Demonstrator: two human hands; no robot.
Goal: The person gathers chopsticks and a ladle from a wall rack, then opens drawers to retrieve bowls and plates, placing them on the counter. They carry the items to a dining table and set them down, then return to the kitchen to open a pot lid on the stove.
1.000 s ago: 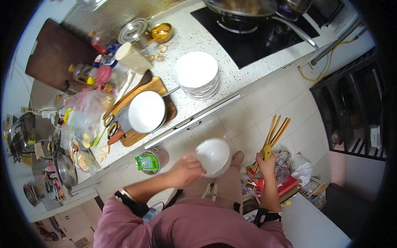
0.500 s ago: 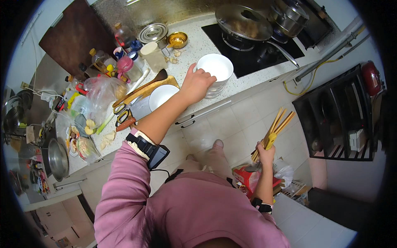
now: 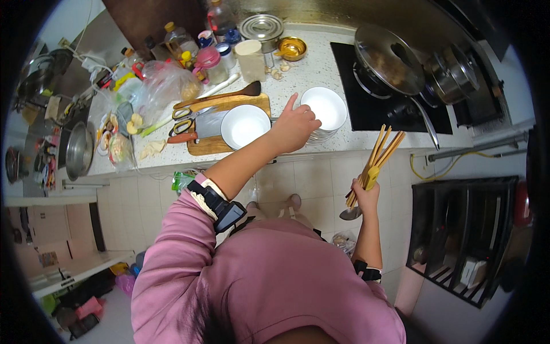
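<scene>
My left hand (image 3: 295, 129) is at the near left rim of a stack of white bowls (image 3: 326, 106). Its fingers curl over the top bowl's edge, with one finger stretched away; the underside of the grip is hidden. In my right hand (image 3: 366, 194), held out over the floor, is a bundle of wooden chopsticks (image 3: 387, 149) with a yellow piece (image 3: 372, 174) among them. A metal spoon's bowl (image 3: 350, 214) sticks out below that fist. Another white bowl (image 3: 245, 127) sits on the wooden cutting board (image 3: 200, 148), left of the stack.
A cleaver (image 3: 209, 127), scissors (image 3: 183, 120) and a wooden spatula (image 3: 223, 94) lie on or beside the board. Jars, bottles and a plastic bag (image 3: 166, 86) crowd the counter's left. A lidded wok (image 3: 389, 60) and a pot (image 3: 452, 74) stand on the black stove (image 3: 366, 114). A black rack (image 3: 458, 229) stands at right.
The view has turned and shifted, so the counter looks level and lower. My left hand stays at the bowl stack, and my right hand keeps the chopsticks and spoon.
</scene>
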